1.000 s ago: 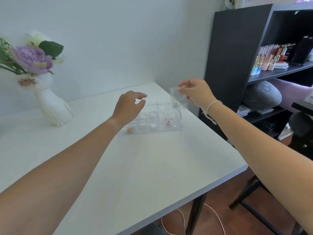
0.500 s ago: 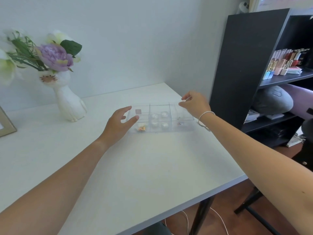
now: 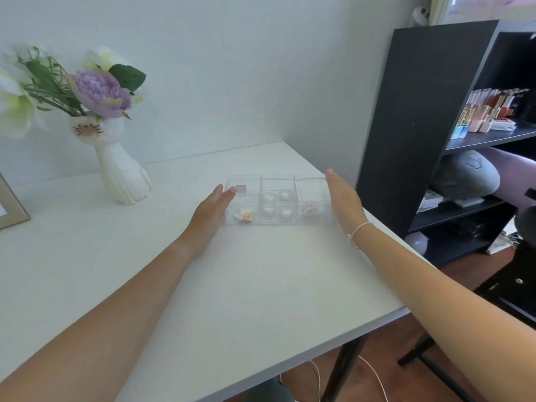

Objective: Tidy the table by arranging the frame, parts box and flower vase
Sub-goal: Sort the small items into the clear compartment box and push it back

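A clear plastic parts box (image 3: 278, 200) with several compartments lies flat near the table's far right corner. My left hand (image 3: 210, 213) is flat against its left end, fingers straight. Flat against its right end is my right hand (image 3: 343, 198), so the box sits pressed between both palms. A white cat-shaped flower vase (image 3: 121, 172) with purple and white flowers stands at the back left. Only a corner of the picture frame (image 3: 11, 206) shows at the left edge.
The white table (image 3: 232, 285) ends just right of the box. A black shelf unit (image 3: 420, 140) stands close beside that edge, holding small bottles and cushions. A black chair (image 3: 516, 280) and a white cable are on the floor to the right.
The box has been turned square to the table and its lid is down. Both hands went from loose, curled grips to flat palms against its ends. My view shifted left, bringing the frame in.
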`<act>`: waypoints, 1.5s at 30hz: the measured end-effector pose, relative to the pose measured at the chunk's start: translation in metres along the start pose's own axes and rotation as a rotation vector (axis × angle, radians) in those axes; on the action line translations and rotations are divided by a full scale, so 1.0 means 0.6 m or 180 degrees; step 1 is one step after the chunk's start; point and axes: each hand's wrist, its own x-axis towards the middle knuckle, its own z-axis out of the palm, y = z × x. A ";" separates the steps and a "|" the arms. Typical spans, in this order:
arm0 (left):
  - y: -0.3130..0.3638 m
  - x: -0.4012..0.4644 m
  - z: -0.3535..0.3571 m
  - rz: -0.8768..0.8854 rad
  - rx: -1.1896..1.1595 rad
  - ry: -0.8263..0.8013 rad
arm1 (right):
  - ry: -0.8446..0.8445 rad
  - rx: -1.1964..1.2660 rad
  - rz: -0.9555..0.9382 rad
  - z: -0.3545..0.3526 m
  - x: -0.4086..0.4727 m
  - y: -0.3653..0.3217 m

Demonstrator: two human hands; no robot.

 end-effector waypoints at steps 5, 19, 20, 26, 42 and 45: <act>-0.001 0.002 0.006 -0.0166 0.0012 -0.0093 | -0.0202 -0.0057 0.0178 0.006 -0.005 0.016; -0.013 0.010 0.007 0.0103 -0.0518 0.0204 | -0.0456 0.0657 0.0481 0.004 0.026 0.037; -0.013 0.012 0.006 0.0086 -0.0529 0.0234 | -0.0468 0.0642 0.0469 0.006 0.030 0.037; -0.006 0.025 -0.008 0.0080 -0.0581 0.0409 | -0.0559 0.0445 0.0307 0.027 0.064 0.028; -0.028 0.162 -0.088 0.0118 -0.0368 0.0635 | -0.0808 0.1618 0.0570 0.153 0.234 0.012; -0.029 0.195 -0.096 0.0087 -0.0273 0.0685 | -0.0761 0.1664 0.0436 0.173 0.273 0.015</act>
